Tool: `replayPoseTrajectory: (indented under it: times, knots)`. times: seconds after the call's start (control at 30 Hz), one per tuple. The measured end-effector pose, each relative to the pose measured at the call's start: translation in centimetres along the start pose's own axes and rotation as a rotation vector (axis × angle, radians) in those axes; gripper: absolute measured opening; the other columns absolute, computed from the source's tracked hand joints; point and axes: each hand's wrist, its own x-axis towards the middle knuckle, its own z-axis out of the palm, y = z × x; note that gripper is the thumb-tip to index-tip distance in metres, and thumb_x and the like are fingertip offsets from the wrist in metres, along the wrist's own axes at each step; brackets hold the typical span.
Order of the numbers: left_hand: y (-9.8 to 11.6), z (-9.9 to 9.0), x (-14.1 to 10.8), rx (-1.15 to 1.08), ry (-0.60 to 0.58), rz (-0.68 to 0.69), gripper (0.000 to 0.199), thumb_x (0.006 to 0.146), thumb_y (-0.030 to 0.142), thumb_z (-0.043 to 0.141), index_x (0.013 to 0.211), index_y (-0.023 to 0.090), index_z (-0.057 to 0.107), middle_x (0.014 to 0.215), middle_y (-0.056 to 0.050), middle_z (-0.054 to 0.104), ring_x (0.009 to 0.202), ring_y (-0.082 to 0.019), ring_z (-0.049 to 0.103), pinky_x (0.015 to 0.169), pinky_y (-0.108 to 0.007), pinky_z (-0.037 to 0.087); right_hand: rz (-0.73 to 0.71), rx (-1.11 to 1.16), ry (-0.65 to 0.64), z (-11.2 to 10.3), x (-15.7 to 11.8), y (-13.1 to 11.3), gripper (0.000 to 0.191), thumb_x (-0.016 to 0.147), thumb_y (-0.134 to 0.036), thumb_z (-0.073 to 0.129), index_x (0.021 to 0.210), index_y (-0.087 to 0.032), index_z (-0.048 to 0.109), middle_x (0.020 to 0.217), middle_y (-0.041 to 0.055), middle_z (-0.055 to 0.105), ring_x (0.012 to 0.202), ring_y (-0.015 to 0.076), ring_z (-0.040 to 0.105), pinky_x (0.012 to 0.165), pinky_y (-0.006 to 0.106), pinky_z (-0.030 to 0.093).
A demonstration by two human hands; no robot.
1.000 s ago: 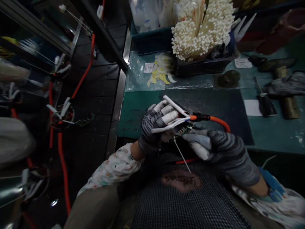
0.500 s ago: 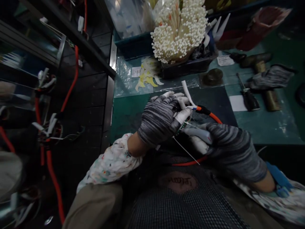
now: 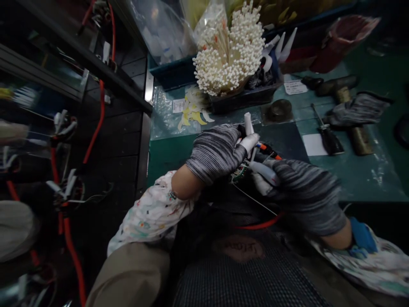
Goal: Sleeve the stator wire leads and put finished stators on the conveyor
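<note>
My left hand (image 3: pixel 220 149), in a striped grey knit glove with white-wrapped fingertips, pinches a white sleeve (image 3: pixel 248 123) that stands nearly upright. Just below those fingers is a part with green circuitry (image 3: pixel 239 172) and thin wires, mostly hidden by both hands. My right hand (image 3: pixel 300 187), gloved alike, is closed around a pale translucent bottle-like piece (image 3: pixel 266 172), its narrow tip close to the wires. An orange cable with a black section (image 3: pixel 268 150) runs between the hands. A thin white strand (image 3: pixel 252 197) trails down from the part.
Behind my hands, a dark tray (image 3: pixel 246 97) holds a bundle of white-tipped sticks (image 3: pixel 230 55). Yellow scraps (image 3: pixel 193 115) lie on plastic to its left. A screwdriver (image 3: pixel 329 136), a power driver (image 3: pixel 347 94) and a loose glove (image 3: pixel 361 108) lie right. Red cables (image 3: pixel 102 115) hang left.
My left fingers have drawn together on the white sleeve, which is more upright. The bottle-like piece's tip has come closer to the wires. Less orange cable shows, and the view has shifted slightly.
</note>
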Motion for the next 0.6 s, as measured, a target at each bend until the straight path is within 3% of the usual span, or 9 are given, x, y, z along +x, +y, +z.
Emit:
replayPoseTrajectory:
  times: [0.2,0.3,0.4,0.5,0.6]
  knots:
    - [0.3,-0.3,0.7,0.064,-0.043,-0.037,0.043,0.107,0.052,0.055,0.109,0.017,0.08,0.107,-0.011,0.082,0.102,-0.031,0.077,0.095,-0.047,0.062,0.033,0.168,0.064,0.1,-0.8,0.5,0.032,0.098,-0.044,0.058,0.093,-0.02,0.078,0.078,0.0087,0.08,0.064,0.0253,0.073,0.055,0.036,0.05]
    - [0.1,-0.2,0.4,0.035,0.001,0.0,0.044,0.107,0.052,0.054,0.108,0.017,0.08,0.108,-0.01,0.082,0.103,-0.028,0.077,0.096,-0.043,0.061,0.218,0.322,0.08,0.0,-2.1,1.0,0.027,0.094,-0.043,0.064,0.099,-0.021,0.079,0.089,0.0084,0.083,0.074,0.0271,0.078,0.063,0.038,0.059]
    - [-0.4,-0.2,-0.2,0.016,0.064,0.066,0.044,0.109,0.051,0.05,0.109,0.017,0.078,0.11,-0.009,0.082,0.106,-0.024,0.077,0.1,-0.038,0.06,0.5,0.556,0.061,-1.0,-2.6,2.0,0.025,0.092,-0.041,0.068,0.105,-0.024,0.08,0.098,0.0066,0.085,0.082,0.0276,0.08,0.072,0.041,0.065]
    - [-0.8,-0.4,-1.3,0.057,0.095,0.146,0.042,0.11,0.051,0.05,0.113,0.019,0.077,0.117,-0.009,0.081,0.113,-0.024,0.076,0.104,-0.038,0.059,0.622,0.764,0.046,-2.2,-0.7,3.3,0.023,0.092,-0.037,0.068,0.107,-0.026,0.082,0.107,0.0057,0.085,0.096,0.0282,0.081,0.084,0.043,0.067]
    - [-1.1,-0.3,-3.0,0.204,0.093,0.173,0.049,0.109,0.055,0.05,0.128,0.015,0.071,0.131,-0.015,0.076,0.125,-0.03,0.072,0.109,-0.045,0.057,0.629,0.737,0.077,-1.7,3.7,5.2,0.032,0.096,-0.033,0.068,0.123,-0.02,0.08,0.117,0.0087,0.083,0.108,0.0251,0.079,0.094,0.037,0.063]
